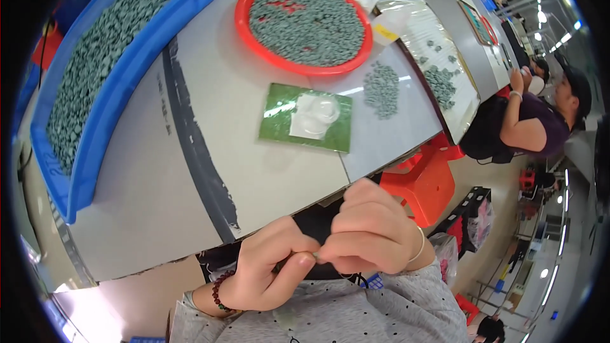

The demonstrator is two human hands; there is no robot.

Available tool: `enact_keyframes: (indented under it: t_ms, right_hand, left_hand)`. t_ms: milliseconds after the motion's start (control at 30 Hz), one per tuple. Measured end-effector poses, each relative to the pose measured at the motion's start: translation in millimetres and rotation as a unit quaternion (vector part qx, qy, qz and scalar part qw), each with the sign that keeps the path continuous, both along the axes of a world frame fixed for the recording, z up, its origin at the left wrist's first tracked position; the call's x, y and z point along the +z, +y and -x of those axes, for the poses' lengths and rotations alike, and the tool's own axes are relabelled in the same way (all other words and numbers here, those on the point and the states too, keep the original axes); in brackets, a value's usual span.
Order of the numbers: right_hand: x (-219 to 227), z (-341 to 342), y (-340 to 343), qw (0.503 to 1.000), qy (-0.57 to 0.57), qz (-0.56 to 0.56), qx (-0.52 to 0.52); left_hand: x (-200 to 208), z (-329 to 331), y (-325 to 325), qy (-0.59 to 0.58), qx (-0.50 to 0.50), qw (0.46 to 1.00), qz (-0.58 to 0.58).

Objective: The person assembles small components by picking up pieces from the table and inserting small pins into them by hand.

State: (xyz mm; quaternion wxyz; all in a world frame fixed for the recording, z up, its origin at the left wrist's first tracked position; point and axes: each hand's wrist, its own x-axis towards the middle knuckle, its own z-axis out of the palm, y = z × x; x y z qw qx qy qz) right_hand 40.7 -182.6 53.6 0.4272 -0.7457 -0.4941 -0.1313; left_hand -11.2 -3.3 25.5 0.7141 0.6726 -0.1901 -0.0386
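Note:
Close to my body, just off the table's near edge, my two hands meet with fingertips together. My left hand (pixel 270 265) is closed, thumb and forefinger pinching a tiny green piece (pixel 316 256), of which only a speck shows. My right hand (pixel 375 232) is closed too, its fingertips pressed against the same spot; what they grip is hidden. Beyond my hands lies a green mat (pixel 270 121) with a white square and a clear round dish (pixel 325 112) on it. Right of the mat is a loose pile of small grey-green pieces (pixel 382 91).
A red round tray (pixel 243 25) of similar pieces stands at the back. A long blue bin (pixel 105 133) full of them fills the left. A shallow lined tray (pixel 467 89) with scattered pieces lies right. Red stools (pixel 429 184) stand beside the table; another person (pixel 534 114) sits far right.

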Motion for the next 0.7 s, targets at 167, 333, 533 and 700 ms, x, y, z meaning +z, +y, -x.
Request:
enact_keyframes:
  t_ms: [167, 333, 533, 700]
  right_hand:
    - [29.4, -21.5, -16.8, 0.957, -0.165, 0.171, -0.168]
    - [24.8, -79.6, -21.4, 0.934, -0.204, 0.261, -0.137]
    - [27.4, -86.4, -5.8, 0.915, -0.182, 0.343, -0.113]
    - [32.4, -83.9, 0.0, 0.906, -0.172, 0.372, -0.103]
  left_hand:
    - [0.5, -3.4, 1.4, 0.036, 0.019, 0.998, 0.056]
    - [-4.2, 1.1, 11.7, 0.053, -0.023, 0.993, 0.098]
    - [-11.5, -0.8, 16.8, 0.055, -0.044, 0.982, 0.177]
    - [-12.5, -5.0, 17.0, 0.038, -0.031, 0.985, 0.168]
